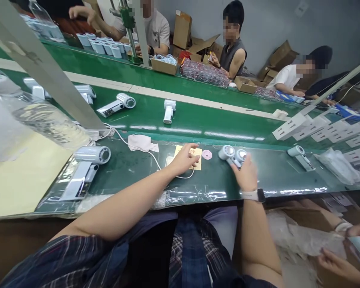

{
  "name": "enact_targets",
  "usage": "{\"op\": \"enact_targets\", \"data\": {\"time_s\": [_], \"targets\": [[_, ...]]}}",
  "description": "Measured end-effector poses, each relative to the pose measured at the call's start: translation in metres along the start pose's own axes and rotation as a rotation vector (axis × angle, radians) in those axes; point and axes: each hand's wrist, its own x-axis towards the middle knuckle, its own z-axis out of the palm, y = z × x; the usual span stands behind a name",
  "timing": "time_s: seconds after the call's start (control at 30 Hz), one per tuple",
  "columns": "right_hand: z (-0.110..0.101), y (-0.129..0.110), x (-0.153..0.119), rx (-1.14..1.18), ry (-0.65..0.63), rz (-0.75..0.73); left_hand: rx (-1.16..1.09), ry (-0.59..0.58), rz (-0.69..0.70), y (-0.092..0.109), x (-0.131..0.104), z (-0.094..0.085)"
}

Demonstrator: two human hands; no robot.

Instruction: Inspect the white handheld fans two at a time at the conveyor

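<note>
My right hand point(246, 174), with a watch on the wrist, is closed around a light-blue handheld fan point(241, 155) shaped like a small hair dryer. Right beside it lies a second fan point(227, 152), its round head turned up. My left hand point(184, 161) hovers over a yellow paper note point(197, 162), fingers apart and slightly bent, with nothing seen in them. A white cable point(153, 157) runs under that hand. Between my hands is a round pink sticker point(207, 154) on the green bench. The handle in my right hand is partly hidden by the fingers.
More fans lie at the left point(88, 170), at the right point(301, 158) and on the green conveyor point(144, 108) ahead. A metal post point(57, 72) rises on the left. Plastic bags point(339, 164) sit at right, where a neighbour's hands hold a light-blue part. Several people work across the line.
</note>
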Motion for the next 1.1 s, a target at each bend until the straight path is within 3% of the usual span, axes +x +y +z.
{"op": "enact_targets", "data": {"time_s": [0.1, 0.2, 0.3, 0.4, 0.47, 0.53, 0.6, 0.7, 0.87, 0.97, 1.03, 1.1], "targets": [[-0.027, 0.052, 0.035, -0.024, 0.174, 0.076, 0.061, -0.042, 0.002, 0.003, -0.001, 0.006], [-0.04, 0.06, 0.048, -0.032, 0.285, 0.061, 0.154, -0.096, 0.059, 0.004, -0.002, 0.013], [-0.024, 0.022, 0.032, -0.002, 0.303, -0.06, 0.253, -0.09, 0.192, 0.009, -0.009, 0.017], [0.009, -0.035, 0.004, 0.08, 0.087, -0.382, 0.376, -0.086, 0.367, 0.024, -0.028, 0.018], [0.028, -0.07, -0.009, 0.144, -0.022, -0.484, 0.497, -0.125, 0.476, 0.037, -0.036, 0.019], [0.044, -0.099, -0.015, 0.187, -0.064, -0.496, 0.679, -0.175, 0.521, 0.048, -0.032, 0.018], [0.056, -0.121, -0.018, 0.213, -0.066, -0.482, 0.886, -0.179, 0.47, 0.054, -0.01, 0.011], [0.067, -0.14, -0.022, 0.263, -0.069, -0.516, 1.029, -0.03, 0.318, 0.054, 0.046, -0.016], [0.075, -0.139, -0.02, 0.381, -0.064, -0.579, 0.998, 0.398, -0.027, 0.046, 0.136, -0.063], [0.077, -0.13, -0.013, 0.455, -0.064, -0.579, 0.939, 0.554, -0.193, 0.037, 0.166, -0.072], [0.077, -0.126, -0.009, 0.495, -0.076, -0.578, 0.928, 0.585, -0.237, 0.032, 0.178, -0.081], [0.077, -0.124, -0.007, 0.528, -0.094, -0.575, 0.935, 0.562, -0.274, 0.029, 0.185, -0.101]]}}
